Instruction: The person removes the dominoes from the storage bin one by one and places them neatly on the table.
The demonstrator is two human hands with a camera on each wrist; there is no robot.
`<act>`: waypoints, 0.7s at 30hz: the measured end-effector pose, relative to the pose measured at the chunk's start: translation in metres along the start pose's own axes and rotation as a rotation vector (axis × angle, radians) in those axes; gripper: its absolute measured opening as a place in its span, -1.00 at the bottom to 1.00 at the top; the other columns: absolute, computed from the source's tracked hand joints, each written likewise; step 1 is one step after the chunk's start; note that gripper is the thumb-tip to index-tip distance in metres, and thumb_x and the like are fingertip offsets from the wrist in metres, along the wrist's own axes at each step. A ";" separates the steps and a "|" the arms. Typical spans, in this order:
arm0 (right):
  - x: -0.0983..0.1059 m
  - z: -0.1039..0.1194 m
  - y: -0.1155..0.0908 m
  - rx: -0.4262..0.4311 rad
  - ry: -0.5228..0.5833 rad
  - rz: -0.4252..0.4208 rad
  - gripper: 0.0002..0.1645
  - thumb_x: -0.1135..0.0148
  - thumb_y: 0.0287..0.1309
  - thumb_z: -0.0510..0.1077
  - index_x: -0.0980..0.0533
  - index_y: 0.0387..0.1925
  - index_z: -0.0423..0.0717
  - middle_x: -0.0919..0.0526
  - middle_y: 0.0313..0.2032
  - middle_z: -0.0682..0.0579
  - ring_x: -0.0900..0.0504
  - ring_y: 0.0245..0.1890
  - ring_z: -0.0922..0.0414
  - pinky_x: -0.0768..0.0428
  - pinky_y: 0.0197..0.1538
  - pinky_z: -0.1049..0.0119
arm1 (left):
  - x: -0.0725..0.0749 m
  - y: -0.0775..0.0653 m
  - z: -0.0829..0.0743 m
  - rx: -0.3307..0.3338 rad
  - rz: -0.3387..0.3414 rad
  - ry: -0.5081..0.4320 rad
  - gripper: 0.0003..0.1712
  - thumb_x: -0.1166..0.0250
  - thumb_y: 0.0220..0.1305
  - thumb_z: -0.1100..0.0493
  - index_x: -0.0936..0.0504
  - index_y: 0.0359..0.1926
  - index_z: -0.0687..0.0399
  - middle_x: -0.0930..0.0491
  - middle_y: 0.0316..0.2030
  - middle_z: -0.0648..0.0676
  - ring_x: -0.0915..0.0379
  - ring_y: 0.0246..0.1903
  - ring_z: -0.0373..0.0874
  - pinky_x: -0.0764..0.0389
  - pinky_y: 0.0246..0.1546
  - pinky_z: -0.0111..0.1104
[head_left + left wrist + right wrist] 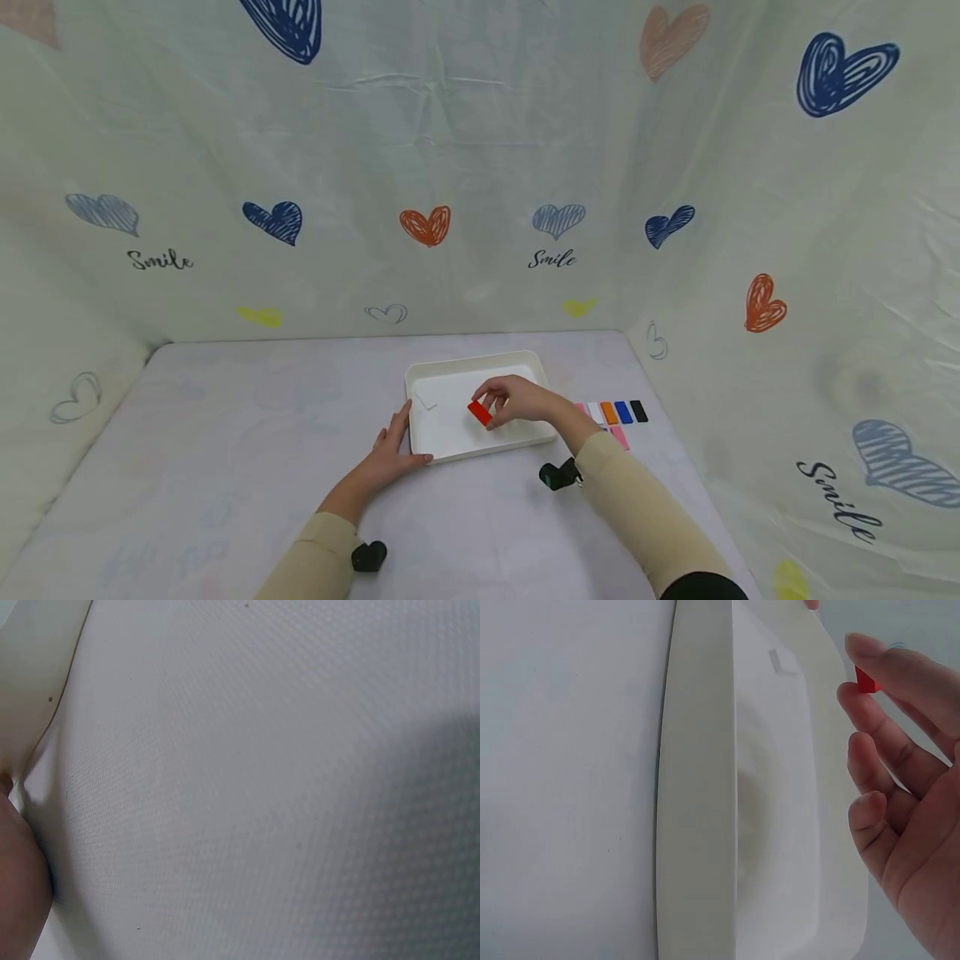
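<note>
A shallow white tray (472,454) lies on the table. My left hand (386,462) rests at its near left corner, fingers along the left side and thumb at the front edge. Above the middle of the tray, my right hand (517,398) pinches a small red block (480,412) between thumb and fingers. The right wrist view shows the red block (866,681) partly hidden by the thumb, with the other fingers loosely bent. Inside the tray, toward the left, sits a small white piece (782,662); its outline is faint in the head view.
To the right of the tray lie several coloured blocks, among them an orange one (609,413), a blue one (623,412), a black one (639,411) and a pink one (619,437). The right forearm partly covers that group. A heart-printed curtain (480,167) hangs behind the white table (225,467).
</note>
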State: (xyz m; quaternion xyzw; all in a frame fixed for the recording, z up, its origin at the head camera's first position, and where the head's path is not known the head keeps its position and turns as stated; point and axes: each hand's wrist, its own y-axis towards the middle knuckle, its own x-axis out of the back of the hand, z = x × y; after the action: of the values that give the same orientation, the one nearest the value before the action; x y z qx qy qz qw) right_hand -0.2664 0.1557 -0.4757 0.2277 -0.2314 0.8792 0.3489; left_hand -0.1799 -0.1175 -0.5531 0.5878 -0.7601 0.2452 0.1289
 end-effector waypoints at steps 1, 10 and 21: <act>0.002 0.000 -0.004 0.008 -0.002 0.000 -0.47 -0.51 -0.05 -0.26 -0.57 0.02 -0.05 -0.63 -0.29 0.11 -0.55 -0.38 0.11 -0.57 -0.31 0.29 | 0.000 0.000 0.000 -0.004 -0.001 0.000 0.26 -0.47 0.06 -0.01 0.20 0.55 0.01 0.08 0.50 0.23 0.44 0.48 0.21 0.30 0.38 0.19; 0.016 -0.008 -0.035 0.014 0.002 -0.046 -0.46 -0.53 -0.07 -0.27 -0.57 0.02 -0.06 -0.60 -0.30 0.08 -0.53 -0.37 0.10 -0.59 -0.27 0.28 | 0.001 -0.001 -0.001 -0.033 -0.004 -0.021 0.25 -0.47 0.06 0.03 0.20 0.55 0.05 0.07 0.49 0.25 0.43 0.47 0.24 0.35 0.38 0.16; 0.032 -0.026 -0.069 -0.019 0.034 -0.135 -0.45 -0.52 -0.10 -0.32 -0.57 0.01 -0.15 -0.59 -0.32 0.03 -0.53 -0.38 0.10 -0.61 -0.26 0.29 | 0.002 -0.003 -0.003 -0.059 0.007 -0.022 0.25 -0.46 0.07 0.04 0.22 0.54 0.13 0.08 0.49 0.29 0.43 0.47 0.24 0.39 0.40 0.07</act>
State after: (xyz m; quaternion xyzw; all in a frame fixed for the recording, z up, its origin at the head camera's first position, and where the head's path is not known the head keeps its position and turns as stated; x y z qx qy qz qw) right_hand -0.2437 0.2309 -0.4612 0.2245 -0.2176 0.8552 0.4135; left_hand -0.1776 -0.1177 -0.5490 0.5836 -0.7707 0.2163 0.1369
